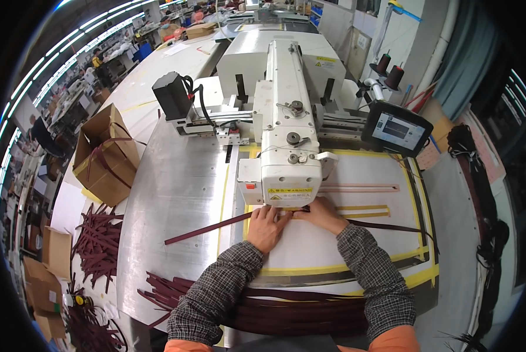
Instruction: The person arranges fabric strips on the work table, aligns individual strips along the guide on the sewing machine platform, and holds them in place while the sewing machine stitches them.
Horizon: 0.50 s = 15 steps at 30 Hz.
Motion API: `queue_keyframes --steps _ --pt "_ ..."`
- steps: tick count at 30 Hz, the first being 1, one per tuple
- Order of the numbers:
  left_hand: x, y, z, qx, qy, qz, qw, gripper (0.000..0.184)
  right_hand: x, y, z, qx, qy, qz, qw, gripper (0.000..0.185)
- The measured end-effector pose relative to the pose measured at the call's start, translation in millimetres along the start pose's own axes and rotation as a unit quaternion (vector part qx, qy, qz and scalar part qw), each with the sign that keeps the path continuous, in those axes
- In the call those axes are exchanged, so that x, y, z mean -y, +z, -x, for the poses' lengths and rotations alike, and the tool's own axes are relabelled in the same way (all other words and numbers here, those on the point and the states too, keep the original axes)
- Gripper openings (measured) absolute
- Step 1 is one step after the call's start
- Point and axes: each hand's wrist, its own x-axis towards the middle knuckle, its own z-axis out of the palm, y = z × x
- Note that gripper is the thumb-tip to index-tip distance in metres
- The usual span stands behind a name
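A long maroon webbing strap runs sideways beneath the head of a white industrial sewing machine. My left hand grips the strap just left of the needle area, fingers bent over it and thumb pointing right. Close by on the right, my right hand holds the strap with its fingers closed; their tips are partly hidden under the machine head. A dark length of the strap trails off rightward from that hand. Several more maroon straps lie in a bundle along the front edge, below my forearms.
A control screen stands to the right of the machine, near thread cones. On the left are an open cardboard box and a heap of cut maroon straps. Yellow tape borders the white work plate.
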Motion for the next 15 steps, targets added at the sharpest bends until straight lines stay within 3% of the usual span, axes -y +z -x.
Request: queue_keyframes --steps 1,3,5,7,10,12,15 --pt "0.2 0.5 0.2 0.0 0.003 -0.006 1.0 0.043 -9.9 -6.8 10.9 0.01 -0.034 -0.038 0.999 0.04" --pt "-1.0 3.8 1.1 -0.003 0.004 -0.016 1.0 0.044 -24.2 -33.8 44.1 -0.038 0.012 0.131 0.991 0.037" --pt "-2.6 3.9 0.9 0.005 -0.002 -0.022 1.0 0.045 -66.7 -59.2 82.9 -0.165 -0.065 0.201 0.963 0.03" --pt "-3.4 4.5 1.5 0.004 -0.005 -0.019 1.0 0.045 -108.3 -99.5 131.3 -0.255 -0.075 0.293 0.918 0.028" --pt "-0.6 9.0 2.9 -0.007 -0.007 -0.012 1.0 0.044 -164.3 -172.0 216.6 -0.327 0.012 0.389 0.861 0.021" --pt "-1.4 8.8 2.4 -0.011 -0.006 -0.013 1.0 0.044 -196.7 -210.7 277.9 -0.361 0.144 0.4 0.83 0.019" --pt "-2.1 6.7 2.6 -0.013 -0.007 -0.012 1.0 0.043 -206.8 -246.6 346.1 -0.386 0.241 0.445 0.771 0.018"
